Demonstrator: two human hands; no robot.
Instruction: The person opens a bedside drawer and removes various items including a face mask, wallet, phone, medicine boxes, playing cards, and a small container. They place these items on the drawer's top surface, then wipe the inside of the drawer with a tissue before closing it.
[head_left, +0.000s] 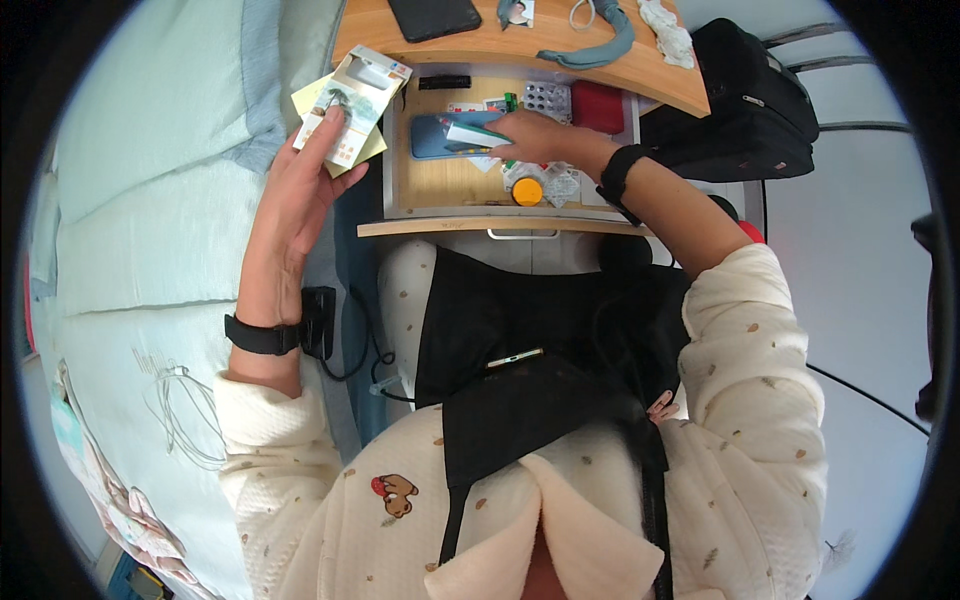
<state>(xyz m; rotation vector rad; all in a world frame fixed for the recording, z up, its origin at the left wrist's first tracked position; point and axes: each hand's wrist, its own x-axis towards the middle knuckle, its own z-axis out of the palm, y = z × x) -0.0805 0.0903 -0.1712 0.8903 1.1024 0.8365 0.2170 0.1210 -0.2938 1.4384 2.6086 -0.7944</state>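
Observation:
My left hand (296, 187), at the left of the open drawer, grips a white printed cardboard box (361, 97) with a cut-out window. Yellow paper (369, 148) sticks out from behind this box, in the same grip. Inside the wooden drawer (420, 227), my right hand (538, 137) is closed around a small white and green item (474, 134) and what look like pencils. These are above a flat blue case (425, 139). Its fingertips are partly hidden. Near that hand are a red pouch (598, 106), a blister pack (546, 99) and a jar with an orange lid (527, 192).
Above the drawer, the wooden tabletop (495, 46) carries a black tablet or phone (435, 16), a grey-blue band (600, 54) and crumpled tissue (666, 34). A black bag (739, 105) stands at right. The bed (150, 262) borders the left, with a coiled white cable (180, 420).

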